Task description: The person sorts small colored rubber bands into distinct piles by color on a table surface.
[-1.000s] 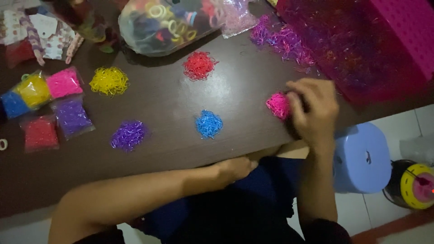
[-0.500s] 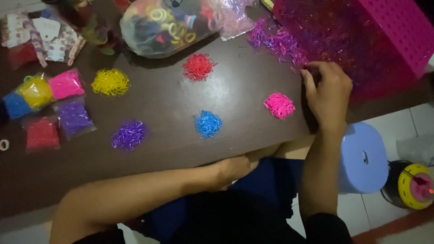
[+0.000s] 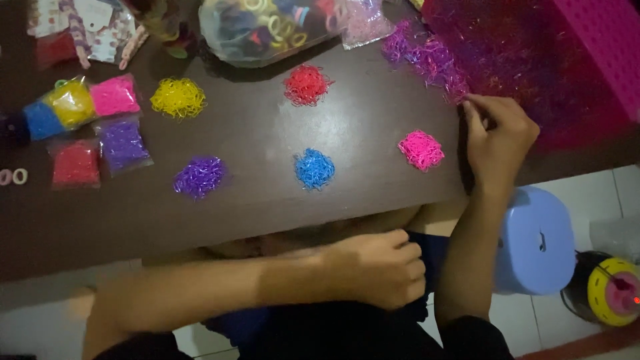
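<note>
My right hand (image 3: 499,142) rests on the dark table (image 3: 253,200) with curled fingers, its fingertips pinched at the edge of a spread of mixed purple and pink bands (image 3: 427,57); whether a band is between them is too small to tell. Just left of it lies a pink pile of small bands (image 3: 421,149). More piles sit apart on the table: blue (image 3: 314,168), red (image 3: 307,85), purple (image 3: 199,177), yellow (image 3: 178,97). My left hand (image 3: 380,268) is loosely closed on my lap below the table edge, holding nothing.
A magenta perforated basket (image 3: 600,47) and a big heap of bands fill the top right. A clear bag of hair ties (image 3: 267,27) lies at the top. Small bags of coloured bands (image 3: 87,127) sit left. A light blue stool (image 3: 537,240) and a yellow-lidded container (image 3: 610,283) stand on the floor.
My right hand left the pink pile and moved up right to the mixed band heap. My left hand came out from under the table edge onto my lap. The view shifted slightly.
</note>
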